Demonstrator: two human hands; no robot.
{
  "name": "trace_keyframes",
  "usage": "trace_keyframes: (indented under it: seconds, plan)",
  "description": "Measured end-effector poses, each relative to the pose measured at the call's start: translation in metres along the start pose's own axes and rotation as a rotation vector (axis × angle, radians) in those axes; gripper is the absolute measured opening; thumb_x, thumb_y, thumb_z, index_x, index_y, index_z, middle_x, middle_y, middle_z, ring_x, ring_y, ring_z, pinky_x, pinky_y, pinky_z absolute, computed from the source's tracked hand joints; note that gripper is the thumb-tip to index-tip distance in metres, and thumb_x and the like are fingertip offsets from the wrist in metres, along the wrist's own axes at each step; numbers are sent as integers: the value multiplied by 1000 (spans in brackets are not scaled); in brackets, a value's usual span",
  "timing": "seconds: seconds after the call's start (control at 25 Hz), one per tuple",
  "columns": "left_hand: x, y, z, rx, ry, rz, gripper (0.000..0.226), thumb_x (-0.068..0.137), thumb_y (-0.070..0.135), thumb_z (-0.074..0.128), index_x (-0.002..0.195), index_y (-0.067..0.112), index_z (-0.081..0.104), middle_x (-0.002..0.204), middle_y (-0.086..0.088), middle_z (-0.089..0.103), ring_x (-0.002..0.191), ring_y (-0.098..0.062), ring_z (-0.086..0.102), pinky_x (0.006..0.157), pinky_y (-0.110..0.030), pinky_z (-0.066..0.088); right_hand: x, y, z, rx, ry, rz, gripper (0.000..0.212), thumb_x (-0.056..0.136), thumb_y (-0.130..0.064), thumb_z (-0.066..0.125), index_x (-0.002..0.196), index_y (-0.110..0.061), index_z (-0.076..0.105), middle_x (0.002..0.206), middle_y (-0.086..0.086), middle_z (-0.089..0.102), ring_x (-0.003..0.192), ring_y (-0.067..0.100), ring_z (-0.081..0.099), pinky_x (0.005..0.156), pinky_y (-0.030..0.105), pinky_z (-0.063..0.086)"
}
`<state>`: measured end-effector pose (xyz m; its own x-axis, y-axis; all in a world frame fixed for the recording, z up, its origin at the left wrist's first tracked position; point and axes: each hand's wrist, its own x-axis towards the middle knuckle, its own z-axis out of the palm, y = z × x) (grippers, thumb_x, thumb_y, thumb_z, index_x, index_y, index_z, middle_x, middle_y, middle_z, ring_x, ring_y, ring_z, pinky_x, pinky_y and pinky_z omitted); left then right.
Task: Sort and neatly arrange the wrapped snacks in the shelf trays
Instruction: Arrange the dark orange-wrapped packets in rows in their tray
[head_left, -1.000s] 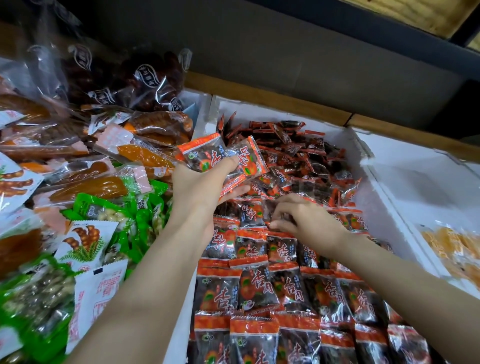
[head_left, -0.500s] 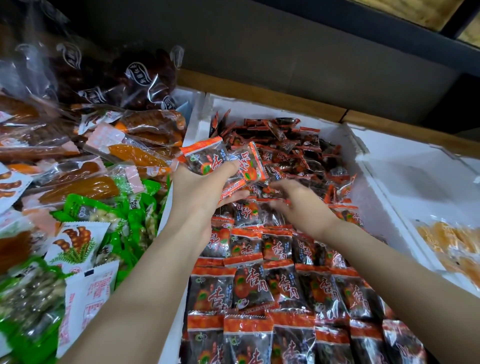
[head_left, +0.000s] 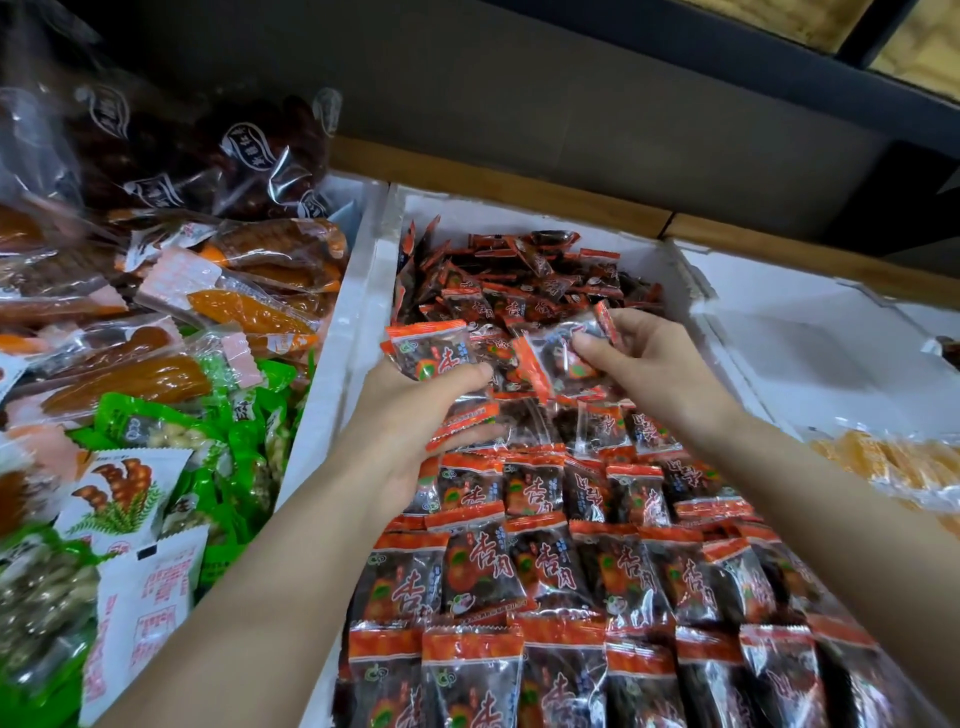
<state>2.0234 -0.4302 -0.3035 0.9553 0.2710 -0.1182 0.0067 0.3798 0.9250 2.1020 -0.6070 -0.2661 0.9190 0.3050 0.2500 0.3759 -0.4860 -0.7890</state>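
Wrapped snacks (head_left: 613, 582), orange-banded clear plastic packets of dark fruit, fill the big white foam tray (head_left: 363, 291) in the middle. The near half is laid in neat rows (head_left: 545, 566), bands all pointing far. The far half is a loose heap (head_left: 519, 280), packets lying every which way. Both hands hover right at the seam between the two!

The left hand (head_left: 415, 410) has its fingers curled round a small stack of packets (head_left: 431, 353), top one upright with its band to the far side. The right hand (head_left: 654, 364) pinches a single packet (head_left: 566, 358) between thumb and fingertips, just right of the stack and nearly touching it. That one sits askew, long axis running near-left to far-right. I'd say it wants a turn to square up, then a short slide left onto the stack, with the left hand the nearer receiver.
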Motion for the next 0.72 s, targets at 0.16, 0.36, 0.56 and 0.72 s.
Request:
trace_keyframes:
  seconds: [0.16, 0.36, 0.56, 0.72]
  plan:
    - [5, -8, 4, -32, -8, -57, 50, 77, 10, 75, 121, 12, 54, 110, -1, 62, 63, -19, 72, 102, -57, 37, 28, 35, -16, -527, -37, -40, 16, 95, -23, 52, 106, -11, 57, 75, 9, 60, 59, 16, 51, 53, 22, 41]
    - [12, -9, 10, -52, 30, -128, 30, 75, 8, 75, 97, 16, 56, 107, -6, 64, 57, -19, 71, 92, -50, 49, 45, 52, -7, -534, -389, 57, 24, 99, -15, 43, 118, -6, 55, 98, 16, 59, 91, 32, 57, 79, 37, 45]
    - [14, -12, 8, -23, 54, -121, 28, 76, 5, 74, 94, 16, 55, 106, -9, 64, 57, -21, 71, 83, -47, 54, 41, 63, 5, -559, -466, 104, 23, 100, -21, 40, 121, -16, 48, 98, 6, 49, 91, 22, 45, 76, 31, 40]
    - [19, -18, 4, -3, 26, -169, 36, 75, 8, 75, 105, 15, 55, 119, -12, 58, 64, -22, 72, 65, -37, 57, 27, 70, 14, -969, -261, -49, 37, 97, -39, 44, 127, -19, 48, 119, 9, 45, 115, 26, 36, 99, 36, 31]
